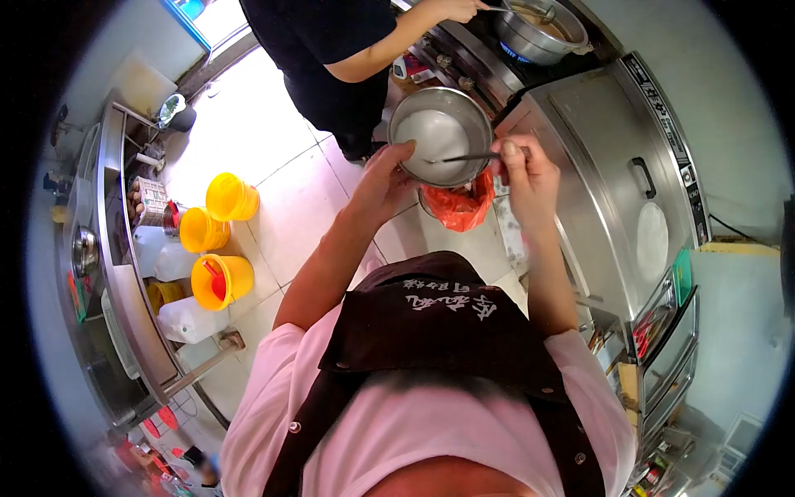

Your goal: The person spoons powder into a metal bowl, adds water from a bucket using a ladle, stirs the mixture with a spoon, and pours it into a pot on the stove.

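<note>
My left hand (387, 184) is closed on the near left rim of a round metal bowl (479, 131), its thumb over the edge. White, milky liquid (434, 132) lies inside the bowl. The fingers of my right hand (530, 176) are wrapped round a thin, dark-handled utensil (474, 156). This utensil reaches over the right rim, and its tip is in the white liquid, so its head is hidden. Below the bowl is a red plastic bag (457, 207), partly covered by the bowl and my right hand.
Another person (339, 62) in black stands ahead, one hand at a steaming-hot-looking pot (534, 51) over a blue flame. A large metal appliance (600, 166) stands right. Several yellow buckets (224, 282) sit on the tiled floor by a metal table (137, 315).
</note>
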Action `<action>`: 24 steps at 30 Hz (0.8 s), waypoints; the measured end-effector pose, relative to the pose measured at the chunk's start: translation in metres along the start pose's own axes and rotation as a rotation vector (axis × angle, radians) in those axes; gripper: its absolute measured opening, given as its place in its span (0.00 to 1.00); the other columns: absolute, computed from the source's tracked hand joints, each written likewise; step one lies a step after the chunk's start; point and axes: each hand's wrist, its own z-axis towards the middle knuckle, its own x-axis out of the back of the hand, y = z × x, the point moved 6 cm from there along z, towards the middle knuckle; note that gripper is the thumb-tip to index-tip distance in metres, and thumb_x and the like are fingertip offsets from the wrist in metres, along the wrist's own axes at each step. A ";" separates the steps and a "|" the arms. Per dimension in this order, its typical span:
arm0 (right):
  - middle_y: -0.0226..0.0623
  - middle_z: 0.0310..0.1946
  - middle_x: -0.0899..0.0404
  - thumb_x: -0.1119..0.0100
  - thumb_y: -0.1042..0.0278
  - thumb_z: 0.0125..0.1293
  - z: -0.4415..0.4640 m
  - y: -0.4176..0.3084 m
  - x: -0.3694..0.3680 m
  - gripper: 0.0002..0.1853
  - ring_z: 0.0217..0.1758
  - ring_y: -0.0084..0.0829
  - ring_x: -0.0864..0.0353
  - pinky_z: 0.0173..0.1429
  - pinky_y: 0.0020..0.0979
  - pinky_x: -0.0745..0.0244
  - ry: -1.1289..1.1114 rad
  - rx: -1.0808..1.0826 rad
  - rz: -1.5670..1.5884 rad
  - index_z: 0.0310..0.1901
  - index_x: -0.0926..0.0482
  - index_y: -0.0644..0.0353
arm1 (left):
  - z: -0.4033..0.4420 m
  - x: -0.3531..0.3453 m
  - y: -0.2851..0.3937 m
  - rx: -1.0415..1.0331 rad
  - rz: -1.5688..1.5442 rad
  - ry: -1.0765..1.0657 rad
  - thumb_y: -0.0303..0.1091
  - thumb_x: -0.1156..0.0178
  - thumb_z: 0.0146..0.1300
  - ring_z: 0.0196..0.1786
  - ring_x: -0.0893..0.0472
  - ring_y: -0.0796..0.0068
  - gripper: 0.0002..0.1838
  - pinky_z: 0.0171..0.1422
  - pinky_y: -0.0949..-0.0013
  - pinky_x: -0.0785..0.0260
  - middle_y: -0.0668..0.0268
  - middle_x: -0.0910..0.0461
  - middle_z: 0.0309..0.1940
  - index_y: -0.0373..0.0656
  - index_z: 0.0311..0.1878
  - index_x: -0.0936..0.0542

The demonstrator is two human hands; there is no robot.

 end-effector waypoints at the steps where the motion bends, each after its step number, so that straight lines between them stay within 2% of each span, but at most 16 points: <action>1: 0.29 0.21 0.23 0.49 0.65 0.71 0.000 -0.002 -0.005 0.10 0.25 0.17 0.26 0.31 0.22 0.30 -0.012 0.053 0.012 0.38 0.23 0.62 | 0.004 0.001 -0.002 0.016 -0.009 0.002 0.40 0.41 0.62 0.49 0.24 0.71 0.19 0.54 0.67 0.30 0.64 0.23 0.47 0.40 0.52 0.27; 5: 0.32 0.22 0.22 0.48 0.63 0.71 0.016 -0.007 0.006 0.09 0.24 0.21 0.24 0.32 0.23 0.29 0.125 0.149 -0.088 0.40 0.21 0.59 | 0.006 -0.013 0.001 0.059 0.037 0.014 0.40 0.40 0.62 0.49 0.22 0.69 0.21 0.55 0.67 0.28 0.61 0.23 0.48 0.38 0.54 0.28; 8: 0.33 0.22 0.21 0.48 0.62 0.71 0.015 -0.010 0.029 0.10 0.25 0.22 0.22 0.32 0.24 0.28 0.216 0.136 -0.227 0.38 0.21 0.58 | 0.010 -0.028 0.002 0.057 0.137 -0.010 0.45 0.42 0.63 0.55 0.25 0.68 0.27 0.61 0.60 0.33 0.61 0.26 0.53 0.43 0.61 0.33; 11: 0.32 0.22 0.22 0.48 0.63 0.71 0.006 -0.011 0.042 0.10 0.25 0.21 0.23 0.32 0.24 0.28 0.197 0.084 -0.256 0.37 0.21 0.59 | 0.018 -0.032 -0.002 0.041 0.110 0.018 0.41 0.38 0.60 0.53 0.22 0.66 0.26 0.62 0.60 0.31 0.56 0.23 0.50 0.33 0.56 0.30; 13: 0.31 0.22 0.22 0.48 0.63 0.71 0.000 -0.007 0.039 0.10 0.25 0.20 0.23 0.32 0.24 0.28 0.170 0.046 -0.197 0.37 0.22 0.59 | 0.024 -0.034 -0.005 0.034 0.117 -0.021 0.41 0.38 0.59 0.52 0.22 0.66 0.27 0.62 0.61 0.31 0.57 0.23 0.50 0.34 0.57 0.30; 14: 0.31 0.22 0.22 0.48 0.63 0.71 -0.001 -0.008 0.034 0.10 0.25 0.19 0.24 0.32 0.23 0.29 0.136 0.095 -0.180 0.38 0.22 0.59 | 0.028 -0.035 -0.006 0.032 0.126 -0.041 0.42 0.37 0.59 0.52 0.22 0.66 0.28 0.62 0.61 0.31 0.57 0.23 0.50 0.34 0.57 0.30; 17: 0.30 0.22 0.23 0.49 0.63 0.71 0.005 -0.005 0.021 0.09 0.26 0.19 0.24 0.32 0.23 0.29 0.105 0.098 -0.087 0.39 0.22 0.58 | 0.040 -0.034 -0.016 0.057 0.143 -0.119 0.44 0.41 0.62 0.57 0.25 0.62 0.29 0.64 0.59 0.32 0.55 0.28 0.55 0.40 0.62 0.35; 21: 0.35 0.22 0.22 0.50 0.64 0.71 0.010 -0.011 0.043 0.08 0.25 0.25 0.21 0.32 0.27 0.27 0.279 0.250 -0.355 0.40 0.22 0.57 | 0.034 -0.043 -0.014 0.076 0.180 -0.102 0.44 0.40 0.61 0.58 0.25 0.63 0.30 0.65 0.58 0.33 0.56 0.27 0.56 0.40 0.62 0.34; 24: 0.37 0.22 0.22 0.49 0.64 0.70 -0.003 -0.009 0.058 0.09 0.25 0.28 0.20 0.32 0.28 0.26 0.277 0.101 -0.385 0.39 0.23 0.58 | 0.039 -0.039 -0.016 0.076 0.170 -0.122 0.43 0.39 0.60 0.57 0.25 0.64 0.30 0.66 0.57 0.34 0.57 0.26 0.55 0.39 0.61 0.33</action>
